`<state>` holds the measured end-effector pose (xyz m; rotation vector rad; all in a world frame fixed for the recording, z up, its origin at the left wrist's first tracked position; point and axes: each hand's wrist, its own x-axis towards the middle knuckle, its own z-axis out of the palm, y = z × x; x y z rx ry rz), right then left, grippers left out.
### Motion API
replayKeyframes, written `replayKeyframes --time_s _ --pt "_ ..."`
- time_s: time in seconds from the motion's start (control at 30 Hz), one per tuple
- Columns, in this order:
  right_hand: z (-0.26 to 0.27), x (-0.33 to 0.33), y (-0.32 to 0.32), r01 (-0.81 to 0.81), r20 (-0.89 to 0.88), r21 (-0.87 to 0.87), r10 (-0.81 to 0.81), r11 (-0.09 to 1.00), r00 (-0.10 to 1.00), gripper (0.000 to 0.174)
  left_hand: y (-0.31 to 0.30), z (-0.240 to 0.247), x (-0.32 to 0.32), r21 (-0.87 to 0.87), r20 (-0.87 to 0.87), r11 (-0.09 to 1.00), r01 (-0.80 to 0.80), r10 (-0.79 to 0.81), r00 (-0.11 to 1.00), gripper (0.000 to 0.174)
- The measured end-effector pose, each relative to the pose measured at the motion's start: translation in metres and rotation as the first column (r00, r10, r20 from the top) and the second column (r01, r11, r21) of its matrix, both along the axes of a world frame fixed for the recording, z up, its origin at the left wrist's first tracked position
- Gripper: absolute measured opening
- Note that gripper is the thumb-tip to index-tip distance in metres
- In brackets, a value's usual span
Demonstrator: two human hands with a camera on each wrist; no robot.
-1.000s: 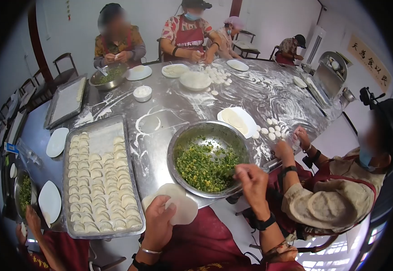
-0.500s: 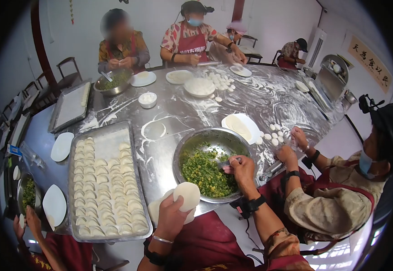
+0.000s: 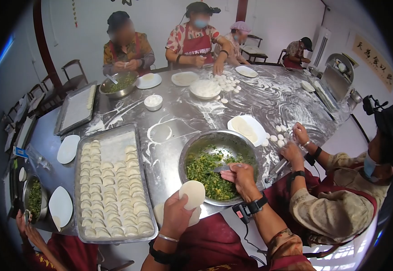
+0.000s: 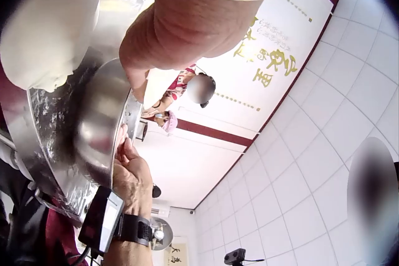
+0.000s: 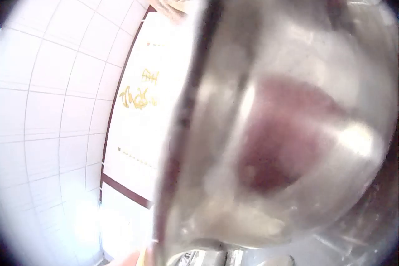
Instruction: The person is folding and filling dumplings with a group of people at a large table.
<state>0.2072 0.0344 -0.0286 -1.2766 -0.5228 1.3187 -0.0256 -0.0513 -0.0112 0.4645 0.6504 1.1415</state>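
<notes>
The wrapper (image 3: 192,193) is white, the filling (image 3: 205,174) green flecked yellow, the bowl (image 3: 219,139) silver.

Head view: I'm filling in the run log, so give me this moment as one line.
left hand: holds dough wrapper | right hand: grips metal scoop | scoop: in green filling | filling: in steel bowl

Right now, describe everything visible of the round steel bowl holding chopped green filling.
The round steel bowl is shiny and upright on the flour-dusted metal table, near its front edge, between the tray of dumplings and a white plate. Chopped green-and-yellow filling lies heaped toward the near side; the far inner wall is bare. The right hand reaches over the near rim, gripping a metal utensil that lies in the filling. The left hand holds a round dough wrapper just outside the rim.
</notes>
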Motion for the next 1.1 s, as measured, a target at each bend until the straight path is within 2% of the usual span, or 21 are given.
replayKeyframes --time_s 0.1,0.2,0.3,0.4,0.43,0.53,0.57,0.6,0.67,0.7,0.8,0.83,0.9,0.93,0.97,1.0,1.03,1.07,1.1 --pt "0.008 -0.001 -0.002 -0.006 -0.064 -0.02 0.005 1.0 0.998 0.017 0.005 0.008 0.0 0.028 0.044 0.998 -0.058 0.057 0.997 0.037" --pt "0.015 0.002 -0.006 -0.038 -0.12 -0.012 0.036 0.999 0.992 0.02 0.009 0.016 -0.003 0.098 -0.065 0.994 -0.04 0.046 0.997 0.038" --pt "0.033 0.003 -0.013 -0.057 -0.131 0.04 0.062 0.998 0.989 0.022 0.018 0.017 0.003 0.047 0.102 0.996 -0.073 0.068 0.992 0.041" --pt "0.056 -0.006 -0.026 -0.042 -0.091 0.115 0.052 0.993 0.994 0.023 0.032 0.012 0.013 0.039 0.171 0.998 -0.057 0.05 0.984 0.045" --pt "0.064 -0.012 -0.032 -0.022 -0.049 0.136 0.029 0.99 0.998 0.021 0.036 0.011 0.015 0.033 0.203 0.998 -0.052 0.044 0.978 0.046" --pt "0.063 -0.032 -0.056 -0.079 0.226 0.359 -0.005 0.93 0.974 0.02 0.046 0.012 0.021 0.032 0.282 0.999 -0.041 0.03 0.959 0.047" --pt "0.059 -0.033 -0.066 -0.169 0.369 0.409 0.007 0.897 0.929 0.012 0.047 0.012 0.021 0.041 0.293 0.998 -0.039 0.025 0.956 0.047" --pt "0.058 -0.034 -0.072 -0.299 0.576 0.502 -0.056 0.811 0.816 0.013 0.049 0.011 0.021 0.051 0.303 0.998 -0.039 0.022 0.953 0.047" --pt "0.055 -0.038 -0.082 -0.591 0.827 0.548 -0.28 0.592 0.487 0.022 0.052 0.007 0.019 0.063 0.304 0.997 -0.041 0.02 0.952 0.047" --pt "0.05 -0.042 -0.087 -0.603 0.836 0.515 -0.202 0.61 0.51 0.032 0.052 0.007 0.018 0.063 0.306 0.997 -0.036 0.015 0.952 0.047" --pt "0.056 -0.041 -0.088 -0.61 0.838 0.519 -0.213 0.599 0.503 0.027 0.049 0.004 0.015 0.024 0.289 0.999 -0.036 0.028 0.957 0.048" --pt "0.063 -0.038 -0.086 -0.594 0.835 0.538 -0.277 0.599 0.476 0.024 0.047 0.003 0.014 0.013 0.304 0.999 -0.033 0.028 0.952 0.049" --pt "0.074 -0.032 -0.087 -0.479 0.799 0.516 -0.197 0.71 0.569 0.012 0.045 -0.001 0.014 -0.001 0.339 0.999 -0.033 0.031 0.94 0.052" --pt "0.083 -0.034 -0.092 -0.349 0.723 0.485 -0.143 0.802 0.676 0.013 0.045 -0.005 0.012 0.035 0.432 0.999 -0.015 -0.001 0.902 0.045" --pt "0.067 -0.025 -0.089 -0.218 0.592 0.436 -0.095 0.873 0.801 0.014 0.044 -0.011 0.009 0.038 0.447 0.999 -0.037 0.016 0.894 0.042" --pt "0.08 -0.032 -0.09 -0.149 0.448 0.454 -0.081 0.879 0.89 0.016 0.042 -0.017 0.018 0.028 0.442 0.998 -0.055 0.038 0.896 0.039" --pt "0.067 -0.024 -0.084 -0.071 0.338 0.417 -0.082 0.906 0.938 0.02 0.041 -0.023 0.025 0.012 0.424 0.997 -0.073 0.061 0.904 0.036" --pt "0.053 -0.016 -0.077 -0.047 0.306 0.379 -0.077 0.924 0.949 0.025 0.041 -0.026 0.029 0.002 0.413 0.996 -0.091 0.082 0.907 0.033" --pt "0.038 -0.008 -0.07 -0.023 0.273 0.34 -0.075 0.94 0.959 0.031 0.039 -0.02 0.03 0.008 0.409 0.998 -0.067 0.058 0.911 0.039"
